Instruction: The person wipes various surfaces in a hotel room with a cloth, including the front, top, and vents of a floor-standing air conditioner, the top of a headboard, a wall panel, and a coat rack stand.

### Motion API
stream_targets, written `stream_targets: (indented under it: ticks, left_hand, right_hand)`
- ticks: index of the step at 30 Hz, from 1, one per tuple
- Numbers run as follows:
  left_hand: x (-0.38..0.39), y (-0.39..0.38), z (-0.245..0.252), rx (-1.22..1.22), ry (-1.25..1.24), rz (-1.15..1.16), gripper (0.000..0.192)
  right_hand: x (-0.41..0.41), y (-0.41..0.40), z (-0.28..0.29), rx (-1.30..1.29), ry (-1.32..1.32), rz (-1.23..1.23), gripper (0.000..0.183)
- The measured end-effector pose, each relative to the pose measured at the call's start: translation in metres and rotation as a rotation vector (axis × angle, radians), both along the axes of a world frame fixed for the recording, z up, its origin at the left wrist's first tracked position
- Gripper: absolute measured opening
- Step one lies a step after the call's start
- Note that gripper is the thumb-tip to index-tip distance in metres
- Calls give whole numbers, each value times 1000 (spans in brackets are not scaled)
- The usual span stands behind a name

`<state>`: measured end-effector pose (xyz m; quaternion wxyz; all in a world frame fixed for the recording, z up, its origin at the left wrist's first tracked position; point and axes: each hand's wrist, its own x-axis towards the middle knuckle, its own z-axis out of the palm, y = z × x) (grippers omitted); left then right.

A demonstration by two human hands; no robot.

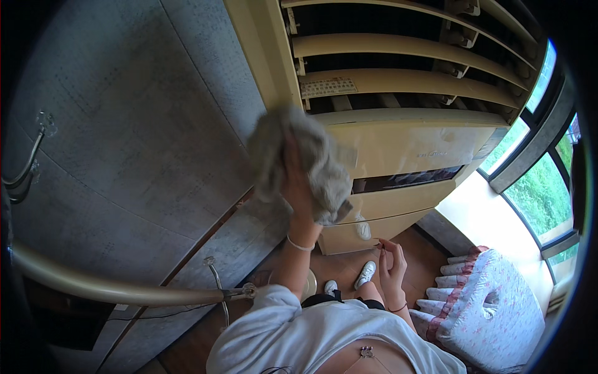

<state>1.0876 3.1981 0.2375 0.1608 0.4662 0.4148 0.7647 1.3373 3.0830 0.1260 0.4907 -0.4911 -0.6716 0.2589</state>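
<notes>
My left hand [297, 180] holds a crumpled grey-brown cloth [322, 163], both blurred. The cloth is in front of the left front edge of a beige floor-standing air conditioner [397, 140], below its louvres [411, 83]. Whether it touches the casing, I cannot tell. Lower and to the right, my right hand [393, 266] hangs in front of my body with loosely bent fingers and nothing clearly visible in it. A dark strip-shaped panel [406, 179] runs across the unit's front, partly covered by the cloth at its left.
Grey patterned wall panels [140, 117] stand at left, with a curved metal rail [117, 283] in front. A massage bed with a face hole and floral cover [504, 313] is at lower right. Windows [537, 196] line the right side above a brown tiled floor [420, 257].
</notes>
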Motion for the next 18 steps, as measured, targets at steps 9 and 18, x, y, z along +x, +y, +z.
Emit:
stream_targets:
  ticks: [9,18]
  left_hand:
    - [-17,-12,103,-41,638,337,67]
    - [-13,-15,-69,-250,643,487,62]
  right_hand:
    - [7,0,-10,-50,-6,18,23]
    - [21,-2,-9,-5,67,-64,19]
